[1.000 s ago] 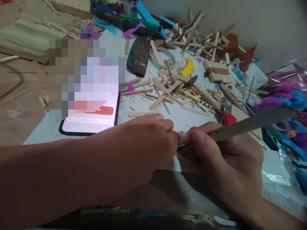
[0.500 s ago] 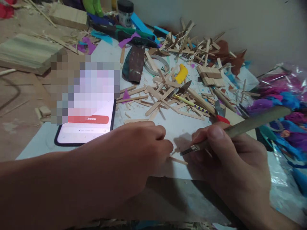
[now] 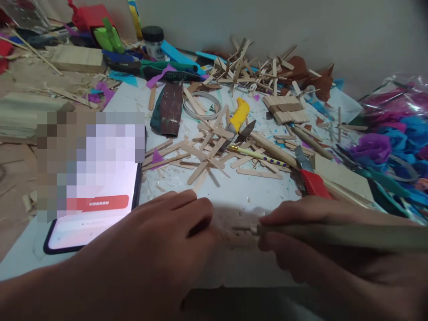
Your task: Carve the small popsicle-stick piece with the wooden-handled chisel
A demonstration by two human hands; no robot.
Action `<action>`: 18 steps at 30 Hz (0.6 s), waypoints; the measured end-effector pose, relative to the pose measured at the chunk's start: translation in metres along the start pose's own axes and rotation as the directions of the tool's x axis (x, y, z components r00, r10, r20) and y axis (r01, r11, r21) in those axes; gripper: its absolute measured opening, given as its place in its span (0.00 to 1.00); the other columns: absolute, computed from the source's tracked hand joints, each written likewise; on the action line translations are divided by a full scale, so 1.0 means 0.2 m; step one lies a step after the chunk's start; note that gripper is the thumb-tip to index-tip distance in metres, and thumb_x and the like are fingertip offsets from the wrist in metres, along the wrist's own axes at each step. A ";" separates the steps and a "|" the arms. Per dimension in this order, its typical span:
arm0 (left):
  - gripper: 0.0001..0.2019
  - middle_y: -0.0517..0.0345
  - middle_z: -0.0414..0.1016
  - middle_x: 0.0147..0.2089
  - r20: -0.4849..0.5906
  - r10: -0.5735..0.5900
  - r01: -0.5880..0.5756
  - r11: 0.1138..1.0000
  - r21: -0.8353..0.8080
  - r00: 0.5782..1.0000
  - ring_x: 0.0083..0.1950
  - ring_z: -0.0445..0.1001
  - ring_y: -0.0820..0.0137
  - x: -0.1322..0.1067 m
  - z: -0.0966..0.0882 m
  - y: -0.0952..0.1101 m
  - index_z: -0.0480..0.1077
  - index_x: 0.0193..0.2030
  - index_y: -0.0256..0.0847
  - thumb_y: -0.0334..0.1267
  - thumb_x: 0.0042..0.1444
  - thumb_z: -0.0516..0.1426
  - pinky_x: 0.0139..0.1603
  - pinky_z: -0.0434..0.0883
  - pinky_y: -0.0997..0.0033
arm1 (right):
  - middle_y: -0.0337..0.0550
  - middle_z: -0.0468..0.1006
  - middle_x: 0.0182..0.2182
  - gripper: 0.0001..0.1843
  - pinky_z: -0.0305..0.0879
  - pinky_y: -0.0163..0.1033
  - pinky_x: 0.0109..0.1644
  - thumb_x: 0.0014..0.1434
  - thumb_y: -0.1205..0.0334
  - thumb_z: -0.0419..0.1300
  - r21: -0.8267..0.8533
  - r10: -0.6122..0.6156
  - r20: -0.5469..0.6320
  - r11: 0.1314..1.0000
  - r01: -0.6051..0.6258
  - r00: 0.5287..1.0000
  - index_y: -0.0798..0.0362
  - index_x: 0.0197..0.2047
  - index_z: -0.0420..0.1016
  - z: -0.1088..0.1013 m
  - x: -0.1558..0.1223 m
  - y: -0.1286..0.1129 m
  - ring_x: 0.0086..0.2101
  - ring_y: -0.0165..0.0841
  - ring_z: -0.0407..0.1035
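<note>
My left hand (image 3: 160,236) lies knuckles-up on the white sheet (image 3: 247,191), fingertips pressing down a small wooden stick piece (image 3: 236,232) that is mostly hidden. My right hand (image 3: 310,240) grips a long wooden-handled craft knife (image 3: 334,234) held nearly level, its tip pointing left at the stick piece just right of my left fingertips. A phone (image 3: 90,196) with a lit screen lies left of my left hand.
Several loose popsicle sticks (image 3: 207,151) litter the sheet beyond my hands, with a yellow-handled knife (image 3: 239,118), a pencil (image 3: 257,156), a red cutter (image 3: 312,183), a tape ring (image 3: 200,104) and a sandpaper-like strip (image 3: 169,109). Coloured paper flowers (image 3: 391,142) fill the right side; wood blocks (image 3: 76,58) sit far left.
The view has tilted up and shifted, so my hands sit lower in frame. The knife handle dropped from slanting upward to nearly level, its tip still at the stick piece.
</note>
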State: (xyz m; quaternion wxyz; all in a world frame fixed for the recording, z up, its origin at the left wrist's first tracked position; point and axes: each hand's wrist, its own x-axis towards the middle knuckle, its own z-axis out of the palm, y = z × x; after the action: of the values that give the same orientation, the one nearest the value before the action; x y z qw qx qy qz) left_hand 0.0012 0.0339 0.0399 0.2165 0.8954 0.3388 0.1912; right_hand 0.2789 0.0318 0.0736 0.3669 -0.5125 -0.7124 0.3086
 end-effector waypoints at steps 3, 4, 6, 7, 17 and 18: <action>0.05 0.60 0.80 0.46 -0.007 0.021 -0.022 0.999 -0.031 1.000 0.46 0.78 0.61 0.00 0.00 -0.01 0.81 0.47 0.47 0.32 0.67 0.68 0.45 0.75 0.63 | 0.24 0.82 0.19 0.11 0.58 0.29 0.14 0.68 0.61 0.76 0.020 0.038 0.085 0.999 -0.040 0.996 0.32 0.36 0.89 0.03 0.03 0.01 0.15 0.28 0.69; 0.04 0.59 0.80 0.46 -0.008 0.019 -0.019 0.999 -0.027 1.000 0.46 0.77 0.62 0.00 0.00 -0.01 0.81 0.46 0.47 0.32 0.69 0.66 0.46 0.75 0.64 | 0.24 0.83 0.20 0.11 0.61 0.29 0.15 0.69 0.61 0.75 0.015 0.067 0.109 0.998 -0.069 0.992 0.33 0.36 0.89 0.04 0.03 0.02 0.16 0.28 0.71; 0.07 0.59 0.81 0.47 -0.004 -0.008 0.008 1.000 -0.008 1.000 0.46 0.77 0.62 0.00 0.01 -0.01 0.80 0.45 0.47 0.30 0.73 0.63 0.48 0.75 0.64 | 0.26 0.87 0.24 0.10 0.67 0.29 0.18 0.70 0.63 0.75 0.019 0.098 0.142 0.995 -0.102 0.985 0.34 0.40 0.90 0.04 0.03 0.03 0.19 0.31 0.78; 0.08 0.59 0.81 0.47 -0.003 -0.020 0.020 1.000 0.001 1.000 0.47 0.77 0.62 0.00 0.01 -0.01 0.79 0.44 0.47 0.30 0.74 0.62 0.48 0.75 0.64 | 0.26 0.88 0.25 0.11 0.69 0.30 0.20 0.70 0.65 0.74 0.039 0.083 0.146 0.995 -0.090 0.986 0.33 0.41 0.90 0.04 0.02 0.03 0.20 0.31 0.79; 0.09 0.58 0.77 0.45 0.044 -0.040 0.038 0.998 0.040 0.998 0.45 0.74 0.61 0.02 0.02 0.00 0.78 0.45 0.47 0.31 0.71 0.57 0.39 0.71 0.66 | 0.26 0.91 0.33 0.25 0.79 0.28 0.30 0.68 0.70 0.71 0.214 0.005 0.217 0.976 -0.052 0.976 0.24 0.52 0.94 0.05 0.00 0.10 0.26 0.30 0.81; 0.08 0.58 0.76 0.45 0.043 -0.030 0.029 0.999 0.027 0.999 0.45 0.74 0.62 0.02 0.02 -0.01 0.78 0.45 0.47 0.31 0.70 0.57 0.38 0.71 0.66 | 0.26 0.90 0.32 0.25 0.78 0.28 0.30 0.67 0.70 0.72 0.228 0.030 0.216 0.970 -0.080 0.976 0.22 0.52 0.94 0.06 0.01 0.10 0.25 0.30 0.81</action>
State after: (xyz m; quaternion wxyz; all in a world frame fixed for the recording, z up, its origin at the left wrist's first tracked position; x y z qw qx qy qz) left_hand 0.0049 0.0357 0.0362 0.2150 0.8970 0.3497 0.1640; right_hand 0.2790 0.0376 0.0523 0.3387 -0.4493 -0.6912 0.4535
